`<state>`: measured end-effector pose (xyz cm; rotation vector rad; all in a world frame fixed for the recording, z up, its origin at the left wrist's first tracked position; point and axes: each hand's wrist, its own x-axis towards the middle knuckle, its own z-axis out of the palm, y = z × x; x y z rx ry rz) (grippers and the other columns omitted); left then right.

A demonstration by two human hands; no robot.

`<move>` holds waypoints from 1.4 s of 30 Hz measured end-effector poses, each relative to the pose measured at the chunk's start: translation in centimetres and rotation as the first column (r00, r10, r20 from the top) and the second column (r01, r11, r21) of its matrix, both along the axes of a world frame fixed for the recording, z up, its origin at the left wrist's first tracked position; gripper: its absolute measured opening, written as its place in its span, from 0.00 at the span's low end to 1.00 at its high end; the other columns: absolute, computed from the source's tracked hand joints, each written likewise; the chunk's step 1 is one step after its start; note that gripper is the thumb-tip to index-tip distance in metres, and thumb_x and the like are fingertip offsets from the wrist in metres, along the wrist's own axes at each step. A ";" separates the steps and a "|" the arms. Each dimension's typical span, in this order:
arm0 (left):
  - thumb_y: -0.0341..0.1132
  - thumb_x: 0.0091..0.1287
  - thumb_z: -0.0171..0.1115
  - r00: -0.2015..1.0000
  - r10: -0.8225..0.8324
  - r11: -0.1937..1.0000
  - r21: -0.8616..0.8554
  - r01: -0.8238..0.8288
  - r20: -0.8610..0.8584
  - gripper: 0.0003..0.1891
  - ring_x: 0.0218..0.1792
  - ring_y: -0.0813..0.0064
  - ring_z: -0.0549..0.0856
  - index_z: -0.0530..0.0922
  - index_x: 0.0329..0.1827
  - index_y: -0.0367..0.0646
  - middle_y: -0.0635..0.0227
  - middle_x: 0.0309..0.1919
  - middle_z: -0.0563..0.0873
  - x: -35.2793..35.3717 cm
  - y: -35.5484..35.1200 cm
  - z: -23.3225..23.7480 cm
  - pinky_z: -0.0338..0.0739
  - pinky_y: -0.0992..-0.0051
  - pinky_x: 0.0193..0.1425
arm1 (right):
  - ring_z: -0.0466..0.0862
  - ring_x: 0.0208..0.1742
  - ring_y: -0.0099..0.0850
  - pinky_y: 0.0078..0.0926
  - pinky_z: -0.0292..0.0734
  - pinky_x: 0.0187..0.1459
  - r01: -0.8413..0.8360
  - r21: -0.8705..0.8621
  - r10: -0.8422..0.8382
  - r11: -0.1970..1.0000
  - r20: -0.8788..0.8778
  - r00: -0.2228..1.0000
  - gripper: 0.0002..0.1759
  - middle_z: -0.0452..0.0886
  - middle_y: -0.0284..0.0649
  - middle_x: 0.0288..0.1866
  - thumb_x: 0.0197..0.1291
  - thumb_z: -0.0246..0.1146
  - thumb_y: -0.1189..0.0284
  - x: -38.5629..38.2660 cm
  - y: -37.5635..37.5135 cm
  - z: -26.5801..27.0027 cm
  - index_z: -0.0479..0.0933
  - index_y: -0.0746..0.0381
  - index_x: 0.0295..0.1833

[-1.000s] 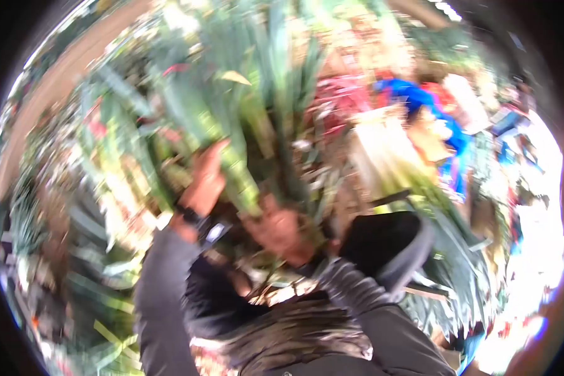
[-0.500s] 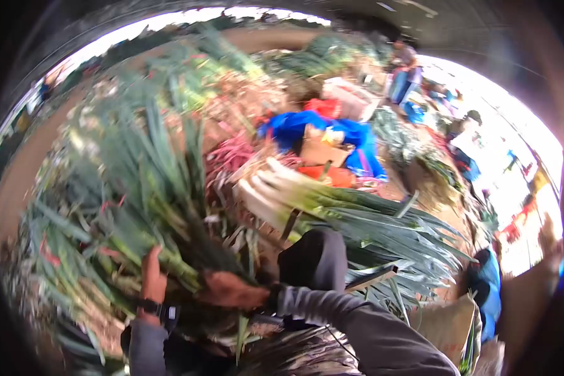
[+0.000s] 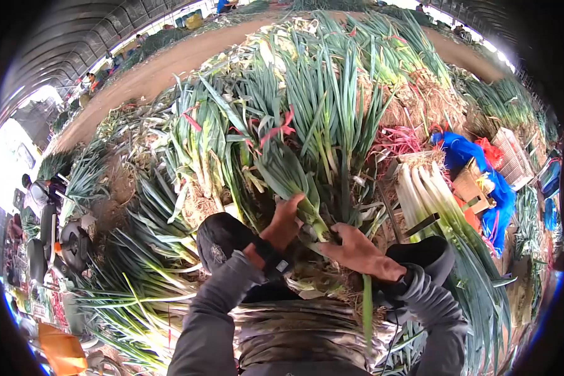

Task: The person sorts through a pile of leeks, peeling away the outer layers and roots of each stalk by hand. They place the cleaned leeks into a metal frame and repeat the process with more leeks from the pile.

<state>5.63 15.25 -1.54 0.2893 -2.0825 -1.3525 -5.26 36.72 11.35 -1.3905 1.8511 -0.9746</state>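
Leek bundle (image 3: 292, 170) upright against leek heap (image 3: 332, 81), close to body — left hand (image 3: 284, 223) fingers wrapped round stalks, right hand (image 3: 359, 252) clamped near roots. Likely gripping step — next move needs firm two-handed pull.

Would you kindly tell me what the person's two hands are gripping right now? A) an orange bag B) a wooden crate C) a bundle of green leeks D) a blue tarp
C: the left hand and the right hand both close on the lower stalks of the bundle of green leeks, while the blue tarp lies untouched off to the right.
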 end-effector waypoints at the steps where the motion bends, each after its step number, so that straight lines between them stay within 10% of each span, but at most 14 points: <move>1: 0.24 0.65 0.68 1.000 0.023 0.998 -0.067 -0.022 0.013 0.21 0.37 0.72 0.88 0.77 0.62 0.37 0.66 0.34 0.86 0.1 0.7 -1.2 0.80 0.73 0.44 | 0.86 0.40 0.36 0.37 0.79 0.45 -0.011 0.116 0.005 0.993 0.056 0.998 0.26 0.85 0.51 0.36 0.66 0.69 0.58 -0.3 0.1 0.1 0.79 0.73 0.52; 6: 0.18 0.66 0.63 0.976 0.153 0.978 -0.165 -0.127 0.156 0.21 0.40 0.72 0.89 0.76 0.64 0.36 0.62 0.39 0.88 -0.1 2.2 -1.0 0.82 0.74 0.46 | 0.82 0.41 0.29 0.34 0.77 0.43 -0.027 0.119 0.009 0.993 0.151 0.989 0.26 0.86 0.48 0.38 0.65 0.69 0.58 -1.1 1.2 1.2 0.80 0.74 0.50; 9: 0.26 0.70 0.63 0.992 0.018 0.951 0.307 0.020 -0.121 0.16 0.41 0.69 0.89 0.78 0.60 0.39 0.64 0.42 0.88 -0.6 0.2 3.0 0.84 0.73 0.44 | 0.80 0.57 0.33 0.40 0.74 0.59 -0.049 0.142 0.018 0.989 0.211 0.977 0.37 0.83 0.51 0.56 0.62 0.72 0.52 -1.5 1.1 5.6 0.77 0.76 0.60; 12: 0.38 0.72 0.64 0.982 0.133 0.449 0.891 0.062 -0.135 0.14 0.41 0.66 0.88 0.79 0.57 0.43 0.65 0.42 0.87 -1.6 -1.6 13.5 0.86 0.64 0.44 | 0.75 0.67 0.38 0.42 0.66 0.72 -0.235 -0.499 0.491 0.834 0.476 0.730 0.44 0.76 0.50 0.67 0.64 0.70 0.51 -1.4 0.2 5.8 0.67 0.74 0.71; 15: 0.37 0.70 0.65 0.951 0.275 0.549 0.835 -0.033 -0.143 0.12 0.40 0.65 0.87 0.79 0.53 0.43 0.64 0.40 0.86 -1.0 -4.2 19.8 0.86 0.60 0.45 | 0.79 0.63 0.43 0.37 0.71 0.69 -0.230 -0.708 0.593 0.667 0.319 0.739 0.35 0.75 0.47 0.61 0.75 0.62 0.57 -1.3 -3.5 4.3 0.60 0.68 0.75; 19: 0.31 0.68 0.68 0.868 0.345 0.683 0.730 0.030 -0.358 0.14 0.42 0.64 0.87 0.80 0.54 0.41 0.66 0.42 0.86 -1.3 -10.6 21.4 0.85 0.57 0.49 | 0.88 0.44 0.42 0.38 0.83 0.46 -0.166 -0.440 0.174 0.883 -0.022 0.985 0.28 0.84 0.48 0.44 0.74 0.62 0.54 -0.8 -10.1 4.7 0.69 0.65 0.65; 24: 0.29 0.64 0.74 0.822 0.440 0.713 0.697 -0.074 -0.363 0.19 0.48 0.66 0.87 0.81 0.57 0.40 0.66 0.48 0.88 -2.6 -19.2 14.1 0.82 0.60 0.58 | 0.88 0.36 0.54 0.50 0.83 0.39 -0.093 -0.284 -0.054 0.954 -0.470 0.881 0.36 0.86 0.54 0.35 0.66 0.67 0.46 -2.4 -14.4 -7.3 0.70 0.61 0.67; 27: 0.30 0.60 0.78 0.807 0.531 0.667 0.715 -0.210 -0.259 0.22 0.50 0.71 0.86 0.83 0.57 0.42 0.69 0.49 0.89 -3.1 -21.5 8.3 0.76 0.64 0.63 | 0.88 0.38 0.53 0.54 0.82 0.42 -0.131 0.101 0.165 0.986 -0.538 0.827 0.33 0.87 0.52 0.36 0.61 0.70 0.51 -2.7 -11.1 -23.0 0.75 0.64 0.62; 30: 0.31 0.58 0.81 0.834 0.496 0.674 0.713 -0.193 -0.244 0.23 0.51 0.75 0.85 0.84 0.57 0.45 0.73 0.51 0.89 -2.4 -22.4 3.8 0.74 0.68 0.65 | 0.87 0.41 0.54 0.54 0.82 0.46 -0.345 0.670 0.697 0.658 -0.367 0.616 0.29 0.87 0.54 0.39 0.57 0.71 0.57 -5.0 -5.8 -30.2 0.79 0.66 0.57; 31: 0.31 0.58 0.81 0.836 0.483 0.679 0.714 -0.170 -0.260 0.23 0.51 0.75 0.85 0.84 0.57 0.45 0.72 0.51 0.89 -2.4 -22.4 3.2 0.74 0.68 0.64 | 0.87 0.41 0.53 0.53 0.82 0.46 -0.351 0.597 0.633 0.721 -0.362 0.684 0.29 0.87 0.54 0.40 0.58 0.71 0.56 -5.8 -5.2 -30.4 0.79 0.66 0.57; 36: 0.28 0.64 0.77 0.896 0.332 0.680 0.733 -0.012 -0.294 0.20 0.53 0.77 0.86 0.84 0.59 0.44 0.73 0.51 0.89 -2.1 -21.5 4.4 0.78 0.72 0.60 | 0.88 0.46 0.41 0.38 0.83 0.45 -0.038 0.363 0.080 0.931 -0.103 0.991 0.28 0.87 0.49 0.50 0.70 0.66 0.51 -10.4 -14.9 -18.7 0.79 0.63 0.61; 38: 0.29 0.67 0.74 0.911 0.256 0.666 0.742 0.077 -0.324 0.17 0.52 0.77 0.86 0.84 0.58 0.43 0.71 0.52 0.89 -2.5 -19.9 6.3 0.80 0.71 0.59 | 0.86 0.46 0.36 0.34 0.81 0.52 0.140 -0.205 -0.099 0.969 0.199 0.975 0.31 0.87 0.47 0.45 0.68 0.69 0.50 -9.3 -19.5 -13.9 0.80 0.69 0.58; 42: 0.32 0.71 0.71 0.906 0.225 0.627 0.765 0.146 -0.358 0.15 0.51 0.74 0.87 0.83 0.59 0.40 0.69 0.52 0.89 -3.8 -17.7 7.9 0.84 0.67 0.54 | 0.82 0.44 0.26 0.26 0.79 0.48 0.061 -0.238 0.045 0.969 0.413 0.910 0.26 0.85 0.37 0.43 0.67 0.73 0.59 -6.9 -26.0 -5.8 0.81 0.69 0.59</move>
